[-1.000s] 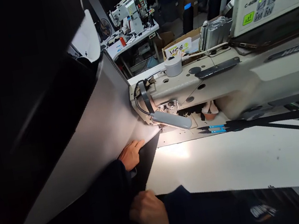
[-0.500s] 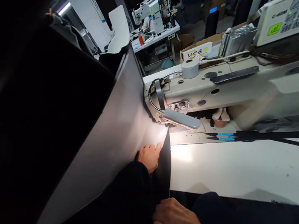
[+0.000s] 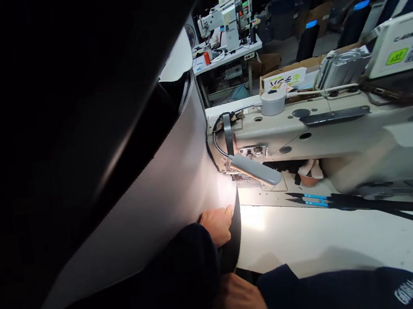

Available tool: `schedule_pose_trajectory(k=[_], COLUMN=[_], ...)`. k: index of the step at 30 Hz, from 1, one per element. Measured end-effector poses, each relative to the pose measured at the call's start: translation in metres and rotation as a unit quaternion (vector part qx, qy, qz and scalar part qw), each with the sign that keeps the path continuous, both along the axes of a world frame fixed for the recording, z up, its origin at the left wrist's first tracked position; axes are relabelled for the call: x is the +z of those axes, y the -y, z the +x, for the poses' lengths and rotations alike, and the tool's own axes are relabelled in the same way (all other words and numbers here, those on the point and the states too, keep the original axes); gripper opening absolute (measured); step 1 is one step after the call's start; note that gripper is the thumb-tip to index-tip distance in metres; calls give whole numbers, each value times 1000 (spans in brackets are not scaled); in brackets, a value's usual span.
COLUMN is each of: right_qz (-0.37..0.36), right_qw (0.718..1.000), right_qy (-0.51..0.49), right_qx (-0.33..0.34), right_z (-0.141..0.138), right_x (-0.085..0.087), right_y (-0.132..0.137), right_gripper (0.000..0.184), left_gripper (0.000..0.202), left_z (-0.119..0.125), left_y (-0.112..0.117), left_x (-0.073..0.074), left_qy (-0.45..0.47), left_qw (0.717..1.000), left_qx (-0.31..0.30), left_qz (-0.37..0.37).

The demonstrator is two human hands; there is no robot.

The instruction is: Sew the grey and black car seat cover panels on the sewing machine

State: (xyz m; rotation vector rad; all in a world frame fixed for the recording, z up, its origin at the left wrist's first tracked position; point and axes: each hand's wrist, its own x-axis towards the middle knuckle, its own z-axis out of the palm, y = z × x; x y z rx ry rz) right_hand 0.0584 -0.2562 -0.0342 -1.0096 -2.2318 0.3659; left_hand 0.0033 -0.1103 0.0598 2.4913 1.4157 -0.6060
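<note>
"Where were the hands?"

"Low in the centre of the frame. The left hand lay on the lower edge of a pale grey sheet, fingers close together; whether it pinched the edge, I couldn't tell. The right hand was curled just below it, near the bottom of the frame. Its fingertips were hidden, so I couldn't say what it held."

"What had changed from half a second earlier?"

"A black mass had spread across the upper left, covering the tube light seen there before. The industrial sewing machine sat slightly lower and further right in the frame, and the right sleeve now showed pale lettering at lower right."

"And the sheet?"

"It swept from lower left to upper centre, bowed like a curved wall and finely textured. It was brightest at the centre, beside the machine's lamp. A black strip showed between its edge and the white tabletop."

"Further out?"

"Blue-and-black thread snips lay right of centre, a control panel stood at upper right, and a second sewing machine stood at top centre."
</note>
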Motion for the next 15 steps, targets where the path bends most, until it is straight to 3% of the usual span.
schedule_pose_trajectory(k=[5,11,15], right_qz=[67,30,29], right_qw=[997,989,960], right_qy=[-41,64,128], right_qx=[21,129,249], right_z=[10,28,42], right_x=[1,11,25], right_y=[-13,-37,-62], right_gripper=[21,21,14], left_gripper=[64,59,52], left_z=[4,8,11], left_y=[-1,-8,-21], left_x=[0,-5,-7], left_qy=[-7,0,12], left_qw=[1000,1000,1000], left_qx=[-4,-20,-21], left_qz=[-16,10,13])
